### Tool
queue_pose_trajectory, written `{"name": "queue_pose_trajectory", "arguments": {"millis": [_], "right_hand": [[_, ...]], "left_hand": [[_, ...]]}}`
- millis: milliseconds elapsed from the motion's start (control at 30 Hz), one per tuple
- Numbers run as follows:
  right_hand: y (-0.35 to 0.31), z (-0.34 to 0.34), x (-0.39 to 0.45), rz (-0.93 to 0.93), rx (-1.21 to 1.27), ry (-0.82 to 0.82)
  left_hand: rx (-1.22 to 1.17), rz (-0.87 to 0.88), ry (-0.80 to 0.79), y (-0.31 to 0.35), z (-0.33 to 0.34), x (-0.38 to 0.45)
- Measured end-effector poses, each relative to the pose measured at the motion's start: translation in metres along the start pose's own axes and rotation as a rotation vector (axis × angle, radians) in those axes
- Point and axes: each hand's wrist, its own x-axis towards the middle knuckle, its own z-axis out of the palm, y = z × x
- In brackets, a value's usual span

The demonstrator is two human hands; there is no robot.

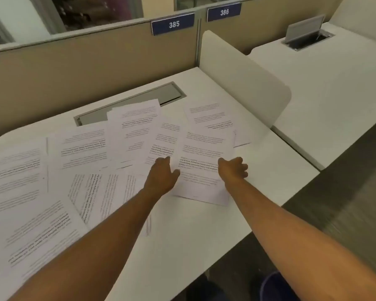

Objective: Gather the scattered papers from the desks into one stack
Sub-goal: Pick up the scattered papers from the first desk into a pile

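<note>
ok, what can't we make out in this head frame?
- Text on the papers: too small and blurred to read.
- How many sheets: they overlap, and the left and bottom edges cut the spread off.
- Left hand fingers: curled under, so contact with the sheet is unclear.
- Right hand grip on the nearest sheet: fingers hidden behind the knuckles.
- Open desk hatch: its inside is dark.

Printed white paper sheets (85, 146) lie overlapping across the white table (269, 170); a rounded divider panel (243, 83) stands at its right.
</note>
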Motion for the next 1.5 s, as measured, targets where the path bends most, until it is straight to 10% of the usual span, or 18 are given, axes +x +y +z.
{"name": "queue_pose_trajectory", "arguments": {"millis": [533, 933, 1133, 1500], "right_hand": [[-0.012, 0.014, 0.042, 0.092, 0.260, -0.243], [0.003, 0.005, 0.038, -0.390, 0.143, -0.479], [-0.022, -0.046, 0.022, -0.699, 0.387, -0.470], [-0.001, -0.059, 0.027, -0.639, 0.354, -0.664]], "left_hand": [[-0.373, -0.367, -0.055, 0.001, -0.009, 0.034], [-0.525, -0.294, 0.005, 0.022, -0.025, 0.021], [-0.655, 0.030, 0.256, 0.020, -0.059, -0.007], [-0.745, 0.124, 0.310, 0.016, -0.041, -0.025]]}}
